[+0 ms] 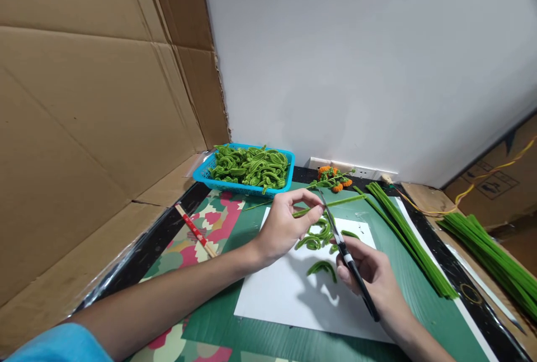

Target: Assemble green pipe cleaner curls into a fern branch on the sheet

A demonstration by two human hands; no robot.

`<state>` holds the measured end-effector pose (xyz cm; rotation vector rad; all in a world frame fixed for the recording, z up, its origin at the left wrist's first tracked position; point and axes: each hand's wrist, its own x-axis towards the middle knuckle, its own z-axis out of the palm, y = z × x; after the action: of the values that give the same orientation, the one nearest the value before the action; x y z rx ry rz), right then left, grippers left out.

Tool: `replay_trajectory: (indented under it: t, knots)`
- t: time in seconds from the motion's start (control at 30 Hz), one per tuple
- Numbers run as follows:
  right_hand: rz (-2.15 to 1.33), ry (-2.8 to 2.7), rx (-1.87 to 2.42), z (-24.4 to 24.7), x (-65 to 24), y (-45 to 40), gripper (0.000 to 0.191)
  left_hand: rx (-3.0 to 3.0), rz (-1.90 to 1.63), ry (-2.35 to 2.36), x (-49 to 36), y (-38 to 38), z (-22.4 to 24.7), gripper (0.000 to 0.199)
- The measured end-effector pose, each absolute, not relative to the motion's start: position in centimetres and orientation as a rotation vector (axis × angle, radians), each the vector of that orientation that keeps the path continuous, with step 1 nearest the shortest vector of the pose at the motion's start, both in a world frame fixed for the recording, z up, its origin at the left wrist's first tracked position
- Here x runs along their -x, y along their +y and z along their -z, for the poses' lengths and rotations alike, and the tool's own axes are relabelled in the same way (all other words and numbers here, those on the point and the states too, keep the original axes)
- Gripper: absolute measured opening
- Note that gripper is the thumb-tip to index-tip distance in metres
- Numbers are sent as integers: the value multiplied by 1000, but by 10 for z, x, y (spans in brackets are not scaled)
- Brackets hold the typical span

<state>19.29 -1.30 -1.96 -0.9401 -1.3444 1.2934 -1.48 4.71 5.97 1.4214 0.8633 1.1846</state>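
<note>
My left hand is closed in a pinch on a green pipe cleaner, whose fuzzy length sticks out to the right past the fingertips. In my right hand is a pair of black-handled scissors. Their metal blades reach up to the left hand's fingertips and cross in front of the pipe cleaner; whether they touch it I cannot tell. Beneath both hands lies a white sheet. Several curled green pipe cleaner pieces rest on it, some partly hidden by my hands.
A blue basket heaped with bent green pieces stands at the back. Orange pipe cleaner flowers lie near a power strip. Bundles of straight green stems lie on the right, chopsticks on the left. Cardboard walls the left side.
</note>
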Motion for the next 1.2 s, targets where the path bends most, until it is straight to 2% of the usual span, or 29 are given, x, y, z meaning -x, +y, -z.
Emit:
replay_trajectory:
  t: [0.4, 0.63, 1.2]
  knots:
    - [-1326, -1331, 903, 24, -193, -12, 47, -1455, -1131, 863, 15, 46, -58, 17]
    - [-1316, -1358, 922, 31, -194, -17, 54, -1430, -1072, 832, 14, 43, -58, 16]
    - [-1251, -1498, 964, 29, -199, -22, 60, -1438, -984, 753, 13, 41, -65, 13]
